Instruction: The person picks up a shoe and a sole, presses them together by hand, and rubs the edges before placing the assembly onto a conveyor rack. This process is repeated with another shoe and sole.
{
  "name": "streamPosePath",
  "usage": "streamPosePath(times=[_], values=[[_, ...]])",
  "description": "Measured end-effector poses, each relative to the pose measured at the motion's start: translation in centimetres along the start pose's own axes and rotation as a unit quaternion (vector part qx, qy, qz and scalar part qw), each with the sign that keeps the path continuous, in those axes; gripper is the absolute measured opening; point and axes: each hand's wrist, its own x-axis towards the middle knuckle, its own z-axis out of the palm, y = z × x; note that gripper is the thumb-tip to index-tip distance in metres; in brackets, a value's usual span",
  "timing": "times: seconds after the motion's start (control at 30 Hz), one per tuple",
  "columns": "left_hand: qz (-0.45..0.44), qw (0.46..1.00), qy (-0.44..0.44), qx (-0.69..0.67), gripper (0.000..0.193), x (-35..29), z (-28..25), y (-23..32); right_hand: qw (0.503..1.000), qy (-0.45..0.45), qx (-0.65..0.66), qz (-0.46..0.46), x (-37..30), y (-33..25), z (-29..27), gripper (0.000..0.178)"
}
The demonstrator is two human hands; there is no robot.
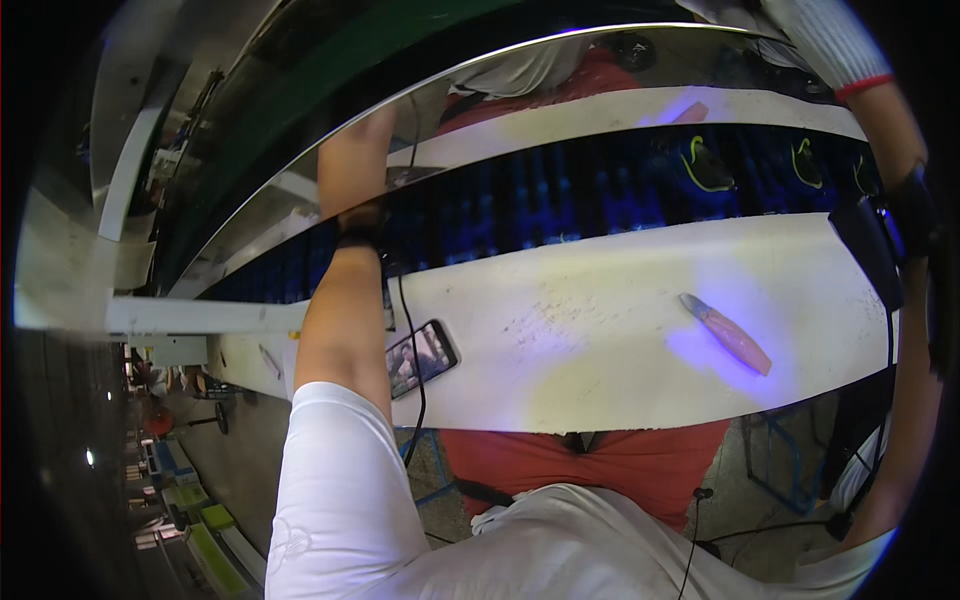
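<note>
A slim pink-handled tool with a grey tip [728, 335] lies on the long white worktop [520, 385], right of its middle, in a patch of violet-blue light. Its tip points up and left, its handle down and right, and neither forearm touches it.

The bare left forearm [345, 310], below a white sleeve [340, 470], reaches across the worktop to a black wristband [360, 235] at the far edge. The left hand is hidden — I cannot tell whether its grip is clenched, released or around something. Just beside this forearm lies a black phone with a lit screen [422, 360], and a thin black cable [413, 345] crosses over it.

The right arm runs up the right-hand rim, past a black box-shaped device [868, 250] at the worktop's right end. The right hand [830, 45], in a white knitted glove with a red cuff, is at the upper right, near the end of a shiny reflective panel [480, 85]. Its fingers do not show clearly, so I cannot tell the state of this grip either.

Between panel and worktop runs a dark, blue-lit band [530, 200], with yellow-green-edged dark shapes [708, 165] toward its right. Dark specks dot the worktop's middle — well left of the tool. Red cloth [600, 460] covers the person's lap.
</note>
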Motion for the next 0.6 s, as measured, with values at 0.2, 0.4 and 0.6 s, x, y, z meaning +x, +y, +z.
streamPosePath(times=[0.2,0.4,0.6], values=[[-0.237,0.870,-0.339,-0.266,0.048,-2.7,-10.4,17.3,0.990,-0.110,-0.059,0.059,1.2,0.2,-0.5,0.016],[0.404,0.892,-0.193,-0.064,0.032,-16.5,-10.4,27.0,0.964,-0.091,-0.225,-0.108,1.7,2.5,-2.2,0.027],[0.346,0.938,-0.028,-0.008,0.048,-26.6,-8.3,33.4,0.965,-0.081,-0.210,-0.132,3.6,6.0,-3.1,0.035]])
